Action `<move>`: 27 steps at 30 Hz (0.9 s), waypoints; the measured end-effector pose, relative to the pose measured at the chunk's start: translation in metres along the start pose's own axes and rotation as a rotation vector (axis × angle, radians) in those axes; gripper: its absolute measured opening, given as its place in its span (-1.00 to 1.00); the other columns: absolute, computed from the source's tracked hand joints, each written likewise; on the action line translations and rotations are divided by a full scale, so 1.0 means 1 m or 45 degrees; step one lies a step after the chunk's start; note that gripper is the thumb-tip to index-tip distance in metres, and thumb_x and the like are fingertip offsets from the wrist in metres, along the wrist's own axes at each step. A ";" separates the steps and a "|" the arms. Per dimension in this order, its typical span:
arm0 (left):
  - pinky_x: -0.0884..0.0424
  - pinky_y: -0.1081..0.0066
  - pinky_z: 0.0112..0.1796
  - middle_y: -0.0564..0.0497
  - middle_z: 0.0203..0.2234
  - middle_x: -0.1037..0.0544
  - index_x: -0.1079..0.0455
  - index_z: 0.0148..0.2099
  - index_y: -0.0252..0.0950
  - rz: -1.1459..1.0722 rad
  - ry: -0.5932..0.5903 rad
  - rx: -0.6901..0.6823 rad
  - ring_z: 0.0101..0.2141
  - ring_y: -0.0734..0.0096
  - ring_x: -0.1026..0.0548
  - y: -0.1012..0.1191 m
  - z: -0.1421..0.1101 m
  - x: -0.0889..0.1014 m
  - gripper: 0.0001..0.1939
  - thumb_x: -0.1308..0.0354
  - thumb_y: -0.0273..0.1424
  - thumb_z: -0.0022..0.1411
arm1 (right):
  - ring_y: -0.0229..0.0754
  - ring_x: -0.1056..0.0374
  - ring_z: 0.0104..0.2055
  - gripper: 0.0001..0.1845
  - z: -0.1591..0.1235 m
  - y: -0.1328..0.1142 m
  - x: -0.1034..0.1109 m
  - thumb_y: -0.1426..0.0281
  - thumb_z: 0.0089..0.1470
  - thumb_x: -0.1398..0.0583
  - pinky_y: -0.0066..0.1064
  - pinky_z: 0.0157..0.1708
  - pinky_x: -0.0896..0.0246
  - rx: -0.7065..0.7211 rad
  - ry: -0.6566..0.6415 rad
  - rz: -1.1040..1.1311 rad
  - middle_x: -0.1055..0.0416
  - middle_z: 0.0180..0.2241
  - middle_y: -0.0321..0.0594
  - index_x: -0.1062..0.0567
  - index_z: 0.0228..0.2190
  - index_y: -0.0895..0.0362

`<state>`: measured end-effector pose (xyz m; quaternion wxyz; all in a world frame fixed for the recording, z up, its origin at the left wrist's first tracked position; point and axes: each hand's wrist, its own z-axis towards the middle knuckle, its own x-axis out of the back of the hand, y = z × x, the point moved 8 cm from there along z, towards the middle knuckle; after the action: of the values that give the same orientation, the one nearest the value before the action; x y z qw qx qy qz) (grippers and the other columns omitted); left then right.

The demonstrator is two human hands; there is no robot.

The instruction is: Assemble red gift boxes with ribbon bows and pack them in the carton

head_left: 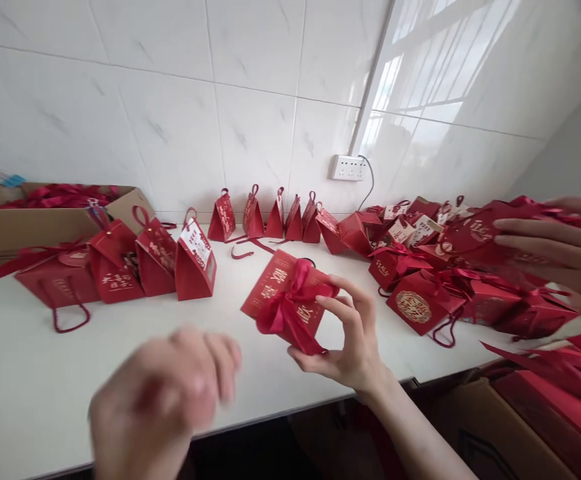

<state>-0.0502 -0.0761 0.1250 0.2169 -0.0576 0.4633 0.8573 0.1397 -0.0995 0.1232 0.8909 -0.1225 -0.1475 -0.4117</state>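
My right hand grips a small red gift box by its right side, thumb below and fingers above. Gold characters show on the box, and a crimson satin ribbon bow is tied across it. The box is tilted and held over the white table's front half. My left hand hovers apart from it at the lower left, its curled fingers smeared by motion; whether it holds anything cannot be made out. Nearest beyond that hand stands a triangular red box with a white printed tag.
More red boxes stand at left before a cardboard carton of ribbons. Small triangular boxes line the wall. Several boxes crowd the right, where another person's hand holds one. A carton of red boxes sits below the table edge.
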 end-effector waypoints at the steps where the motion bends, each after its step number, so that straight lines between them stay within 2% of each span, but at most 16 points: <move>1: -0.38 0.21 -0.49 0.10 -0.70 -0.36 -0.44 -0.47 -0.07 0.132 0.139 -0.211 -0.65 0.41 -0.33 0.008 0.020 0.010 -0.88 -0.32 -0.32 0.04 | 0.07 -0.22 0.02 -0.41 0.009 -0.004 -0.008 0.17 -0.07 -0.27 -0.11 -0.23 -0.41 0.052 0.047 0.074 -0.10 -0.05 -0.03 -0.21 -0.04 0.04; 3: -0.36 0.30 -0.48 0.12 -0.78 -0.28 -0.40 -0.52 -0.20 0.287 0.366 -0.571 -0.66 0.44 -0.32 0.018 0.050 0.024 -0.74 -0.20 -0.25 0.18 | 0.05 -0.23 -0.01 -0.45 0.025 -0.005 -0.027 0.15 -0.08 -0.24 -0.08 -0.21 -0.39 0.121 0.123 0.192 -0.09 -0.11 -0.08 -0.20 -0.07 0.02; 4: -0.36 0.31 -0.47 0.09 -0.77 -0.30 -0.36 -0.54 -0.24 0.338 0.472 -0.652 -0.63 0.43 -0.34 0.015 0.062 0.031 -0.62 -0.09 -0.16 0.25 | 0.03 -0.23 -0.03 -0.45 0.032 -0.002 -0.037 0.13 -0.08 -0.24 -0.07 -0.19 -0.37 0.133 0.152 0.226 -0.09 -0.13 -0.11 -0.19 -0.09 0.02; 5: -0.37 0.30 -0.42 0.05 -0.72 -0.35 -0.34 -0.55 -0.26 0.394 0.528 -0.661 -0.56 0.37 -0.40 0.007 0.073 0.036 -0.52 0.04 -0.09 0.30 | 0.02 -0.23 -0.04 -0.45 0.036 0.003 -0.048 0.12 -0.09 -0.23 -0.06 -0.17 -0.35 0.137 0.183 0.249 -0.08 -0.15 -0.12 -0.18 -0.10 0.02; 7: -0.38 0.27 -0.27 -0.03 -0.51 -0.47 -0.36 -0.43 -0.27 0.482 0.559 -0.623 -0.36 0.29 -0.47 -0.017 0.087 0.045 -0.52 0.13 -0.05 0.31 | 0.00 -0.22 -0.06 -0.44 0.038 0.015 -0.067 0.10 -0.10 -0.23 -0.05 -0.15 -0.33 0.126 0.227 0.291 -0.07 -0.16 -0.13 -0.17 -0.12 0.03; 10: -0.27 0.20 0.00 -0.09 -0.13 -0.44 -0.33 -0.12 -0.23 0.600 0.570 -0.495 -0.05 0.20 -0.39 -0.060 0.084 0.056 -0.61 0.00 -0.04 0.22 | 0.00 -0.19 -0.07 -0.46 0.027 0.036 -0.088 0.12 -0.10 -0.24 -0.04 -0.15 -0.32 0.059 0.190 0.311 -0.03 -0.17 -0.14 -0.17 -0.13 0.03; 12: -0.17 0.14 0.10 -0.12 0.03 -0.33 -0.25 0.02 -0.20 0.602 0.529 -0.302 0.09 0.12 -0.27 -0.090 0.073 0.058 -0.49 -0.09 0.01 0.14 | 0.01 -0.18 -0.05 -0.46 0.018 0.043 -0.093 0.16 -0.10 -0.25 -0.04 -0.15 -0.33 0.058 0.135 0.296 -0.01 -0.17 -0.14 -0.18 -0.13 0.03; 14: -0.20 0.09 0.10 -0.14 0.12 -0.23 -0.13 0.12 -0.15 0.480 0.411 -0.039 0.14 0.03 -0.21 -0.119 0.062 0.053 -0.32 -0.16 0.06 0.05 | 0.02 -0.18 -0.04 -0.47 0.013 0.043 -0.090 0.20 -0.11 -0.28 -0.04 -0.16 -0.34 0.108 0.131 0.267 0.01 -0.17 -0.16 -0.19 -0.14 0.01; 16: -0.29 0.07 0.03 -0.16 0.14 -0.23 -0.04 0.15 -0.11 0.289 0.285 0.195 0.11 0.00 -0.26 -0.138 0.053 0.041 -0.23 -0.21 0.07 -0.01 | 0.02 -0.17 -0.05 -0.49 0.012 0.041 -0.086 0.24 -0.11 -0.30 -0.06 -0.17 -0.34 0.138 0.166 0.220 0.02 -0.17 -0.17 -0.21 -0.15 0.00; 20: -0.37 0.04 -0.04 -0.17 0.09 -0.33 -0.08 0.17 -0.12 -0.067 0.088 0.529 0.05 0.00 -0.35 -0.162 0.049 0.024 -0.31 -0.07 0.12 0.11 | 0.04 -0.14 -0.02 -0.51 0.013 0.034 -0.089 0.34 -0.06 -0.31 -0.07 -0.16 -0.32 0.149 0.137 0.092 -0.01 -0.13 -0.11 -0.23 -0.12 0.04; 22: -0.38 0.02 -0.05 -0.17 0.06 -0.38 -0.15 0.17 -0.15 -0.131 -0.003 0.628 0.03 -0.03 -0.38 -0.168 0.052 0.023 -0.32 -0.06 0.12 0.12 | 0.06 -0.13 -0.01 -0.48 0.011 0.029 -0.092 0.30 -0.02 -0.29 -0.11 -0.22 -0.34 0.173 0.078 0.083 -0.02 -0.07 -0.03 -0.21 -0.06 0.08; 25: -0.35 0.07 0.02 -0.13 -0.02 -0.46 -0.31 0.06 -0.23 -0.058 -0.027 0.620 0.03 -0.02 -0.39 -0.166 0.062 0.033 -0.43 -0.19 -0.01 0.10 | 0.07 -0.17 -0.05 -0.38 0.011 0.027 -0.092 0.04 0.00 -0.19 -0.17 -0.38 -0.35 0.160 -0.037 0.335 -0.04 -0.03 0.02 -0.18 -0.01 0.10; 27: -0.31 0.12 0.06 -0.09 -0.02 -0.47 -0.29 0.09 -0.23 -0.008 -0.024 0.577 0.05 0.02 -0.37 -0.161 0.068 0.039 -0.42 -0.26 -0.12 0.07 | -0.05 -0.23 -0.18 -0.44 0.016 0.037 -0.090 0.00 0.05 -0.11 -0.28 -0.49 -0.31 0.007 -0.085 0.571 -0.10 -0.09 -0.04 -0.17 -0.04 0.06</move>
<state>-0.0096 0.0689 0.0284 0.2314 -0.0009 0.6418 0.7311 0.1099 -0.0079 0.1017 0.9551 -0.1635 -0.1470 -0.1985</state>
